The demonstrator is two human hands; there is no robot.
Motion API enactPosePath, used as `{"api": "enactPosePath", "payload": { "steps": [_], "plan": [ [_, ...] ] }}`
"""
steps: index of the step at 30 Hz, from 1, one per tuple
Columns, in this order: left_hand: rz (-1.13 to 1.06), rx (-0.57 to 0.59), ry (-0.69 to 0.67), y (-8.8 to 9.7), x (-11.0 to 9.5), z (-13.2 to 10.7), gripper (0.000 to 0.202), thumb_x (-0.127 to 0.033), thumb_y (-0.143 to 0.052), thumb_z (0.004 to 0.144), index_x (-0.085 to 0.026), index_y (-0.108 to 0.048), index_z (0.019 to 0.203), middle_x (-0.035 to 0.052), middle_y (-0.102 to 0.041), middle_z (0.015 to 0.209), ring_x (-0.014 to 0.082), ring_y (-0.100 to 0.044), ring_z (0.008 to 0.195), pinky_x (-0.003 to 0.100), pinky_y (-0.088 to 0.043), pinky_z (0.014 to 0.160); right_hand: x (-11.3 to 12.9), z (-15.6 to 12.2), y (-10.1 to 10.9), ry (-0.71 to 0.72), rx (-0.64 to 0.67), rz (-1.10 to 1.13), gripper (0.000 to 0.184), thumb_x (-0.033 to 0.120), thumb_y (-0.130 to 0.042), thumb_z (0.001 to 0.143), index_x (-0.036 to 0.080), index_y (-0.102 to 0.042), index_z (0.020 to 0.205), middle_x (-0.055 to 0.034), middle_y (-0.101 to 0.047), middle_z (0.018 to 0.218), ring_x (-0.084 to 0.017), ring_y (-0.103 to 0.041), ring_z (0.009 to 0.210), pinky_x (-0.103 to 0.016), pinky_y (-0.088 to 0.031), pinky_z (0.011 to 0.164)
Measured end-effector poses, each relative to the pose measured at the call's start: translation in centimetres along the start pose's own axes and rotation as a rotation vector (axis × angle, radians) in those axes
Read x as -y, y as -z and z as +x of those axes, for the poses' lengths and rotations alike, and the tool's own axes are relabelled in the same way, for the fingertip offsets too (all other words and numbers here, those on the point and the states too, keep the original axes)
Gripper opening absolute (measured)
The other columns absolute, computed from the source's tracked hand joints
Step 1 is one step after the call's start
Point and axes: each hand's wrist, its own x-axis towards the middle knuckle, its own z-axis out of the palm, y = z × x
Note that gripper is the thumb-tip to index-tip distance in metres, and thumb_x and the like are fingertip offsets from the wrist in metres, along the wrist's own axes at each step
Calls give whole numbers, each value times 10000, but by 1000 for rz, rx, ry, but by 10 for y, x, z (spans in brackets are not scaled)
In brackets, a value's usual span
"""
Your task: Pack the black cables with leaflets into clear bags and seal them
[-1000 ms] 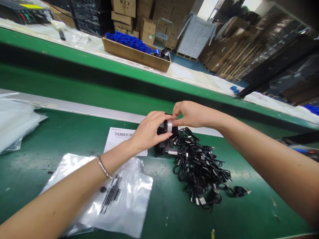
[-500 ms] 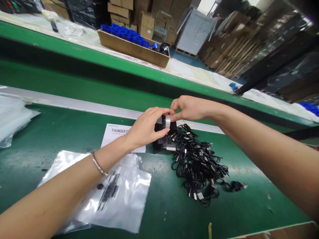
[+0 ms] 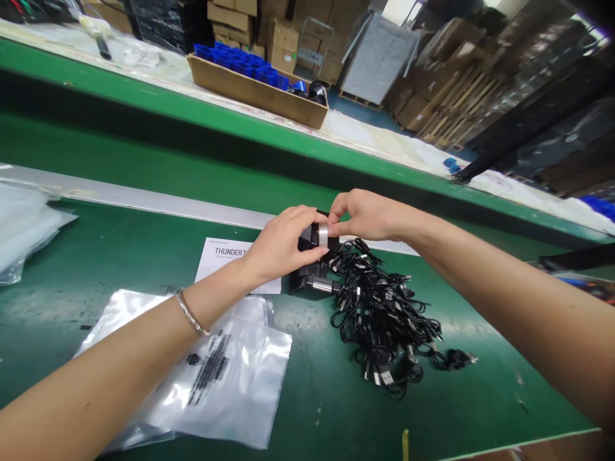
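Black object with curved silver band (image 3: 323,235): gripped between partly spread left fingers (image 3: 313,256); touched by nearly closed right fingers (image 3: 341,228), hold unclear.

Round silver metal parts (image 3: 323,235), two; white printed paper leaflet (image 3: 225,261), left, one showing; clear plastic bags with black print (image 3: 252,387), near left, two at least; coiled black cables (image 3: 384,320), right, one heap, too tangled to count; silver bracelet (image 3: 189,312), one; long brown cardboard box (image 3: 259,98), far, one.
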Motion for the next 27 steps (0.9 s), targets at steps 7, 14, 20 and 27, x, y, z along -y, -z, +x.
{"api": "enactPosePath", "payload": {
  "steps": [7, 14, 20, 27],
  "plan": [
    [36, 32, -72, 2, 2, 1, 304, -215, -610, 716, -178, -553, 1012, 54, -608, 1030, 181, -511, 1012, 350, -409, 884, 4, -4, -7, -43, -73, -55, 155, 297, -590, 679, 158, -657, 693, -28, -620, 725, -176, -556, 716, -252, -388, 603],
    [103, 61, -116, 5, 2, 2, 328, -205, -603, 721, -139, -572, 1041, 85, -599, 1061, 195, -508, 1027, 347, -420, 896, 17, -6, -9, -105, -98, -137, 126, 264, -580, 663, 162, -651, 682, -66, -645, 804, -198, -573, 768, -251, -398, 642],
    [157, 88, -141, 5, 2, 3, 316, -212, -574, 745, -144, -560, 1053, 89, -590, 1073, 212, -499, 1042, 382, -427, 903, 21, -9, -6, -141, -103, -136, 131, 249, -561, 676, 169, -664, 682, -68, -643, 749, -196, -587, 707, -254, -409, 606],
    [191, 133, -168, 7, 4, 2, 336, -230, -545, 776, -121, -528, 1094, 88, -581, 1101, 212, -442, 1110, 354, -400, 949, 8, -43, -27, 231, -220, -166, 354, 226, -626, 690, 133, -583, 1028, -128, -494, 1100, -225, -520, 984, -335, -432, 854]
  ]
}}
